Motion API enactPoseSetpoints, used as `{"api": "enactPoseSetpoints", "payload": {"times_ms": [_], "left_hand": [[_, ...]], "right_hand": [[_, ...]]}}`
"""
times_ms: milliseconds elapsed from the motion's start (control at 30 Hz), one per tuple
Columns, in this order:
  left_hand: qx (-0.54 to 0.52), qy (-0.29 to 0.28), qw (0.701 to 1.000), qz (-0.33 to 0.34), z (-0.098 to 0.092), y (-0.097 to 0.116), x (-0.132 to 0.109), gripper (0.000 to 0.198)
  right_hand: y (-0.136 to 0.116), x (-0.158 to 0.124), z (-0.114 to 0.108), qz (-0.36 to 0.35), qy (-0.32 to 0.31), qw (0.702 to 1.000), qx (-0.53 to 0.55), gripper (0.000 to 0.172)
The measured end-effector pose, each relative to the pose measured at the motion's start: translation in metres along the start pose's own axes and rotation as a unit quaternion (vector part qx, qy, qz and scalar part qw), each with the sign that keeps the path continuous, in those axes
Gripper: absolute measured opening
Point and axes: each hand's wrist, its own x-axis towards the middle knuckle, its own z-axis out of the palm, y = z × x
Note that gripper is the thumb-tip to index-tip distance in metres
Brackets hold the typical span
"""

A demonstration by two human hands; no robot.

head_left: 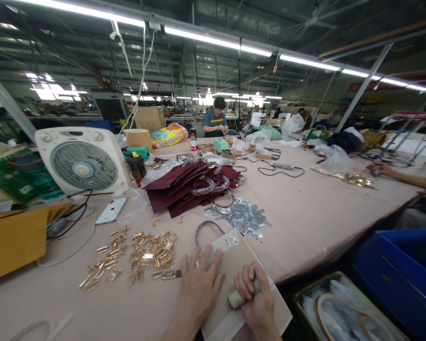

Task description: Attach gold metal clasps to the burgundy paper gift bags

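Observation:
My left hand lies flat with fingers spread on a beige panel at the table's near edge. My right hand is closed round a pale cylindrical tool handle, pressed against the same panel. A curved wrapped handle sticks out from the panel's far end. A heap of small gold metal fittings lies just left of my left hand.
A stack of maroon panels with handles, a pile of silvery pieces, a white fan, a phone and a yellow box are on the table. Blue crate at right. Another person's arm rests at right; a person sits far back.

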Motion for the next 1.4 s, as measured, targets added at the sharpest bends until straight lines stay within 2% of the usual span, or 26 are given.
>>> {"api": "enactPoseSetpoints", "payload": {"times_ms": [133,233,367,500,567,633,867,1000,1067,1100,1133,1233,1267,1333,1400], "left_hand": [[0.013,0.004,1.0,0.018,0.001,-0.001,-0.001,0.049],[0.008,0.014,1.0,0.026,0.001,-0.003,-0.003,0.047],[-0.017,0.033,0.999,0.023,0.004,-0.01,-0.007,0.049],[-0.046,0.082,0.996,-0.009,0.011,-0.016,-0.013,0.051],[-0.058,0.104,0.992,-0.026,0.014,-0.016,-0.016,0.052],[-0.072,0.113,0.99,-0.04,0.014,-0.016,-0.018,0.053],[-0.116,0.111,0.984,-0.08,0.005,-0.014,-0.022,0.053],[-0.143,0.117,0.979,-0.092,0.004,-0.014,-0.022,0.052],[-0.156,0.127,0.975,-0.092,0.003,-0.014,-0.021,0.051],[-0.162,0.133,0.974,-0.091,0.002,-0.014,-0.02,0.051],[-0.167,0.14,0.972,-0.09,0.001,-0.015,-0.02,0.051],[-0.177,0.166,0.966,-0.088,-0.002,-0.016,-0.022,0.05],[-0.182,0.172,0.964,-0.09,-0.003,-0.016,-0.024,0.049],[-0.194,0.181,0.959,-0.097,-0.006,-0.017,-0.027,0.048],[-0.204,0.191,0.954,-0.111,-0.009,-0.017,-0.031,0.049]], "right_hand": [[-0.011,0.002,0.001,0.013,0.017,1.0,-0.003,0.037],[-0.033,0.011,-0.006,0.011,0.049,0.999,-0.013,0.037],[-0.075,0.046,-0.03,0.007,0.101,0.992,-0.081,0.037],[-0.111,0.095,-0.06,0.012,0.125,0.968,-0.218,0.04],[-0.121,0.118,-0.073,-0.01,0.127,0.938,-0.322,0.044],[-0.126,0.138,-0.082,-0.05,0.125,0.89,-0.437,0.049],[-0.143,0.182,-0.087,-0.117,0.122,0.779,-0.604,0.051],[-0.137,0.182,-0.085,-0.2,0.106,0.704,-0.674,0.059],[-0.124,0.168,-0.079,-0.253,0.081,0.665,-0.698,0.063],[-0.115,0.158,-0.073,-0.271,0.074,0.66,-0.697,0.063],[-0.105,0.145,-0.067,-0.27,0.076,0.677,-0.68,0.063],[-0.07,0.1,-0.039,-0.176,0.054,0.796,-0.577,0.058],[-0.058,0.084,-0.028,-0.141,0.025,0.822,-0.551,0.055],[-0.034,0.054,-0.009,-0.114,-0.039,0.849,-0.515,0.047],[-0.012,0.03,0.006,-0.085,-0.105,0.848,-0.512,0.04]]}}
